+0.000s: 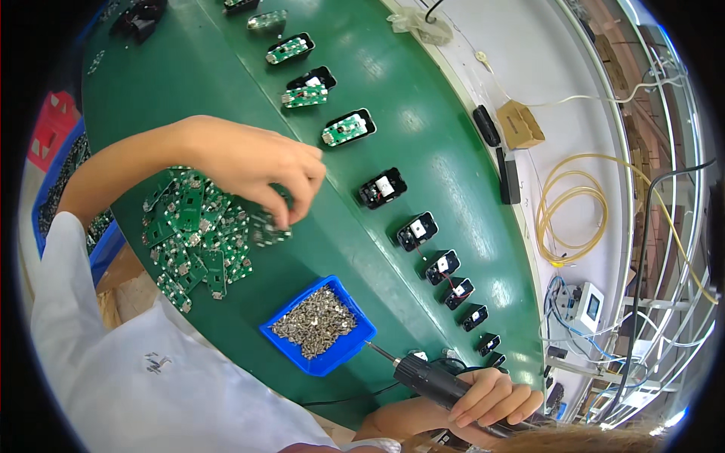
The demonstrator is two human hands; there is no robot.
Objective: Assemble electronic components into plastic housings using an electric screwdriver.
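Observation:
My left hand (253, 166) reaches over the bench with its fingers pinched on a small green circuit board (270, 231), which is blurred. Right beside it lies a loose pile of green circuit boards (192, 219). In my right hand (495, 400), at the lower right, is a black electric screwdriver (430, 380). Its bit points toward a blue tray (321, 366) heaped with small metal screws (313, 323). Beyond my hands, black plastic housings run in a curved row. Some carry a green board (347, 130); others, like this open housing (382, 188), show a white part inside.
The green bench top (325, 249) ends at a pale ledge on the right. On that side are a small cardboard box (519, 124), a coiled yellow hose (572, 208) and a white device with a screen (590, 306). A blue bin (106, 253) stands off the bench's left edge.

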